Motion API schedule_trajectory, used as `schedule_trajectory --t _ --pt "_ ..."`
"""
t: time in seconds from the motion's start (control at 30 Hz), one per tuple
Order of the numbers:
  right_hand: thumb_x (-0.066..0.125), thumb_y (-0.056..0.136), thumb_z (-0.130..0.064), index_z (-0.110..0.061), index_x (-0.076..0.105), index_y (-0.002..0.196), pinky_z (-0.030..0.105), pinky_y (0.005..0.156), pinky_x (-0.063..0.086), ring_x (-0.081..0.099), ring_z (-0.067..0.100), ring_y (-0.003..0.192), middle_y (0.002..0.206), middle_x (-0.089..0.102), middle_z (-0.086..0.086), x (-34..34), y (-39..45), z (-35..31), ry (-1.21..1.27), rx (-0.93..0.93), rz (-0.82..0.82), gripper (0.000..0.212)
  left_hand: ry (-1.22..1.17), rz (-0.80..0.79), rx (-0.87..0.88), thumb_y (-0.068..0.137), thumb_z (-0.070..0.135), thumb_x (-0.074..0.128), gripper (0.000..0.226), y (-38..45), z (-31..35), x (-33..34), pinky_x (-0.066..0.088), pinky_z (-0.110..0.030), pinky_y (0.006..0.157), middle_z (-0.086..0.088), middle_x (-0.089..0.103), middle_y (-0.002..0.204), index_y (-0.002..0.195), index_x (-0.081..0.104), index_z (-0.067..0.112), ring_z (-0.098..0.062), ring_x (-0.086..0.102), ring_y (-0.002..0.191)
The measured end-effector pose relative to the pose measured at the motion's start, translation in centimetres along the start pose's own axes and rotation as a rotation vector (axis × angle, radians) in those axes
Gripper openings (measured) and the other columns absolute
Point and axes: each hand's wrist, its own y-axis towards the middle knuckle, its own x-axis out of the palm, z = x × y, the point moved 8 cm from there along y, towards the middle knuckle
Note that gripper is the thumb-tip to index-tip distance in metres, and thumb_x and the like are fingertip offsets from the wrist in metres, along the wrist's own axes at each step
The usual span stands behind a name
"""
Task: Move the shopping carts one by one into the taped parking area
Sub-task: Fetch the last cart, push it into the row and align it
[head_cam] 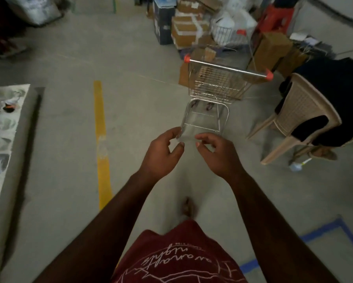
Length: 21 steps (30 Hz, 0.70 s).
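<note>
Both hands were held out in front of the body, short of the shopping cart — neither one was touching it. The left hand was seen with fingers loosely curled and nothing held in it; the right hand was much the same, fingers relaxed and bent, nothing gripped. The image was blurred around the fingertips, so fine detail couldn't be made out.

The cart was parked just beyond the hands, its silver handle bar with red end caps turned toward the camera. Right behind the cart a pile of cardboard boxes was stacked, and a second wire cart with a red cap was wedged in among them. Just to the right of the cart a beige plastic chair was standing, with dark cloth draped over it.

Well to the left of the cart a yellow line was laid on the concrete floor. Blue tape was seen on the floor nearer the camera than the cart, off to the right — well apart from the cart.
</note>
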Motion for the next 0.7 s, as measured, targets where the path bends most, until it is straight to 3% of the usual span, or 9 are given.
schedule_trajectory --t 0.07,0.13,0.3,0.53,0.63,0.7 --pt "0.070 0.097 -0.027 -0.043 0.072 0.103 0.010 0.086 0.045 0.065 -0.004 0.104 0.101 0.067 -0.035 -0.1 4.8 1.0 0.029 0.004 0.030 0.017 0.023 -0.049 0.040 0.095 0.027 0.065 0.045 5.1 -0.5 1.0 0.047 -0.021 0.105 0.018 0.065 0.130 0.140 0.060 0.024 0.018 0.054 0.116" --pt "0.070 0.097 -0.029 -0.037 0.074 0.110 0.019 0.091 0.050 0.065 -0.002 0.106 0.105 0.069 -0.029 -0.7 9.9 2.7 0.047 0.010 0.081 0.016 0.051 -0.089 0.065 0.097 0.024 0.066 0.043 10.2 -1.6 1.8 0.047 -0.022 0.105 0.020 0.064 0.129 0.140 0.061 0.024 0.018 0.055 0.116" --pt "0.072 0.094 -0.035 -0.030 0.074 0.118 0.030 0.095 0.054 0.067 0.002 0.108 0.116 0.073 -0.019 -1.7 22.1 7.7 0.091 0.090 0.081 0.024 0.119 -0.143 -0.031 0.096 0.034 0.065 0.049 23.3 -4.7 3.3 0.049 -0.033 0.110 0.009 0.062 0.141 0.143 0.060 0.019 -0.006 0.057 0.128" --pt "0.070 0.095 -0.036 -0.028 0.074 0.118 0.028 0.093 0.053 0.066 0.007 0.105 0.115 0.074 -0.011 -8.9 39.0 10.0 -0.062 0.120 0.211 0.025 0.190 -0.182 0.110 0.100 0.024 0.066 0.043 41.8 -1.6 5.6 0.047 -0.034 0.112 0.002 0.064 0.142 0.142 0.061 0.016 -0.010 0.055 0.133" --pt "0.063 0.099 -0.038 -0.023 0.071 0.126 0.033 0.095 0.054 0.068 0.018 0.110 0.123 0.074 -0.001 -9.8 46.8 10.9 -0.168 0.195 0.257 0.032 0.308 -0.197 0.216 0.098 0.034 0.058 0.044 48.7 -2.7 7.9 0.028 -0.049 0.125 -0.004 0.068 0.137 0.137 0.063 0.014 -0.019 0.058 0.135" --pt "0.054 0.102 -0.045 -0.025 0.063 0.138 0.040 0.103 0.050 0.064 0.026 0.122 0.138 0.067 0.004 -7.3 51.3 12.7 -0.303 0.288 0.097 0.042 0.507 -0.323 0.210 0.099 0.050 0.045 0.062 53.3 -5.5 10.4 0.018 -0.059 0.126 -0.010 0.058 0.149 0.147 0.053 0.013 -0.026 0.051 0.141"
